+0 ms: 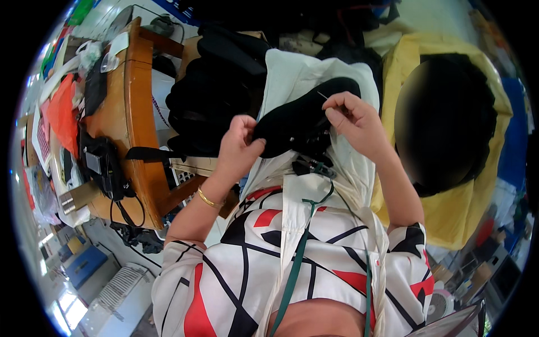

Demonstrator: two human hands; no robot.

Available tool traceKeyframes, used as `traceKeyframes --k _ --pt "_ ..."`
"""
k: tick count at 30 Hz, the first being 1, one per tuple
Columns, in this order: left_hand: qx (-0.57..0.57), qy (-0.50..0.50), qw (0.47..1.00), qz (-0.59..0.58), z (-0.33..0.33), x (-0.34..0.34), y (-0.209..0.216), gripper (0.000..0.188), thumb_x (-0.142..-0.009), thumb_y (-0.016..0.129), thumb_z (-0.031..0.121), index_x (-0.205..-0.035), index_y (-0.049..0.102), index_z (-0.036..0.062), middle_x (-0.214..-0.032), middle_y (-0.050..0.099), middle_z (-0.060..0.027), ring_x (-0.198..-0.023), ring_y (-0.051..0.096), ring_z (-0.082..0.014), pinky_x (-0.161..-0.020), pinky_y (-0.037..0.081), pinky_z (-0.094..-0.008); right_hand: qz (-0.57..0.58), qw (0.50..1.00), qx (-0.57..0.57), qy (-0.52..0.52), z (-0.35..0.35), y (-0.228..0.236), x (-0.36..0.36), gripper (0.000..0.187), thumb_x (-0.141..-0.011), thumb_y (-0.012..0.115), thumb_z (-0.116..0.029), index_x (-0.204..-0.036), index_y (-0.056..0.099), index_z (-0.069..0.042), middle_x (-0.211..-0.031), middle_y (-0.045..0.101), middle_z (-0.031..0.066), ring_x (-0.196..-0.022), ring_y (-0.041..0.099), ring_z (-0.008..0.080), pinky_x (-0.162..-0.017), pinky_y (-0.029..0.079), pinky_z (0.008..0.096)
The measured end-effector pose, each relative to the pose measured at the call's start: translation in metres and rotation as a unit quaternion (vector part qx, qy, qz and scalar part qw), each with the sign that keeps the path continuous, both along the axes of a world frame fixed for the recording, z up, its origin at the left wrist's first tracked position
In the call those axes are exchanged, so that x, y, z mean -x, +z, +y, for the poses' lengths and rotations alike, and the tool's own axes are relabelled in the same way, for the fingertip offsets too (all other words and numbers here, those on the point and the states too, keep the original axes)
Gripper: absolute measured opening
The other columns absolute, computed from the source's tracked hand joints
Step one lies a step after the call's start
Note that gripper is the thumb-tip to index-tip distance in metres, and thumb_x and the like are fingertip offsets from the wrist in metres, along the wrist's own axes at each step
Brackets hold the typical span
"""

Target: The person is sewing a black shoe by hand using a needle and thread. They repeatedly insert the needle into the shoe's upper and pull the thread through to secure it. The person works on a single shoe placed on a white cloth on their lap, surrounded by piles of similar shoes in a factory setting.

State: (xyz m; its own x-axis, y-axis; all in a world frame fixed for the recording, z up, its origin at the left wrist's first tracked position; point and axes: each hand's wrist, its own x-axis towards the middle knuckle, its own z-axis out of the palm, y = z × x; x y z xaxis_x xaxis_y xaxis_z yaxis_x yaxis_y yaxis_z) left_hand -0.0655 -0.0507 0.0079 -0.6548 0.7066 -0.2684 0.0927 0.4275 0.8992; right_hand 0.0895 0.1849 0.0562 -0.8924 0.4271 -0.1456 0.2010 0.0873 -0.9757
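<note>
A black, shoe-sole-shaped piece point(300, 115) lies slanted over the white cloth point(292, 64) on my lap. My left hand point(240, 145) pinches its near left end between thumb and fingers. Over its far right end, my right hand point(355, 121) is closed on a thin, needle-like metal piece point(323, 96), whose tip sticks out past the fingers. Whether that tip touches the black piece I cannot tell. Just below, a small dark tool with metal parts point(317, 167) rests on the cloth beside a green cord point(303, 247).
Left of my lap, a cardboard box point(196, 165) holds several black, shoe-like pieces point(210, 92). Beyond it stands a wooden table point(115, 121) with a black bag point(101, 163). At my right sits a yellow sack point(449, 224) with dark contents point(443, 123).
</note>
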Motion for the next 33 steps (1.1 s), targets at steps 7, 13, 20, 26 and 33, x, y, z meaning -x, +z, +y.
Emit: traceKeyframes --k 7,13,20,26,33 --pt "-0.069 -0.116 0.982 0.135 0.054 0.082 0.085 0.03 -0.075 0.05 0.001 -0.101 0.063 0.0002 -0.091 0.064 -0.0037 -0.083 0.058 -0.0118 -0.081 0.046 -0.0251 0.082 0.896 -0.435 0.042 -0.021 0.032 0.033 0.017 -0.084 0.071 -0.018 -0.094 0.066 -0.006 -0.082 0.059 0.0102 -0.078 0.061 0.0307 -0.063 0.05 0.0377" --pt "-0.015 -0.28 0.96 0.006 0.096 0.126 0.043 0.033 -0.072 0.05 0.002 -0.097 0.07 0.0002 -0.084 0.066 -0.0033 -0.08 0.058 -0.0115 -0.077 0.047 -0.0253 0.066 0.881 -0.465 0.055 -0.045 0.012 0.053 0.023 -0.081 0.074 -0.023 -0.078 0.061 -0.006 -0.076 0.055 0.0101 -0.076 0.059 0.0295 -0.062 0.048 0.0411" --pt "0.071 -0.018 0.863 0.501 0.078 0.063 0.032 0.037 -0.093 0.059 0.033 -0.073 0.064 0.0025 -0.077 0.065 -0.0152 -0.082 0.066 -0.0313 -0.067 0.054 -0.0395 0.04 0.941 -0.331 -0.057 -0.058 -0.053 0.039 0.024 -0.079 0.078 -0.017 -0.074 0.058 -0.004 -0.071 0.053 0.0088 -0.06 0.055 0.0255 -0.054 0.044 0.0365" --pt "0.142 -0.069 0.944 0.29 0.057 0.047 0.009 0.058 -0.097 0.052 0.051 -0.069 0.059 0.0008 -0.068 0.063 -0.0196 -0.063 0.063 -0.0375 -0.054 0.049 -0.042 0.069 0.954 -0.274 -0.1 -0.064 -0.047 0.045 0.025 -0.079 0.078 -0.012 -0.072 0.056 -0.003 -0.068 0.052 0.0079 -0.056 0.052 0.0212 -0.052 0.043 0.0319" --pt "0.021 0.028 0.969 0.245 0.077 0.042 -0.007 0.049 -0.098 0.056 0.042 -0.071 0.051 0.001 -0.062 0.056 -0.0163 -0.058 0.059 -0.0357 -0.051 0.046 -0.0411 0.058 0.977 -0.141 -0.152 -0.059 -0.053 0.043 0.026 -0.082 0.075 -0.008 -0.07 0.053 -0.001 -0.065 0.048 0.0054 -0.056 0.045 0.0142 -0.051 0.037 0.029"
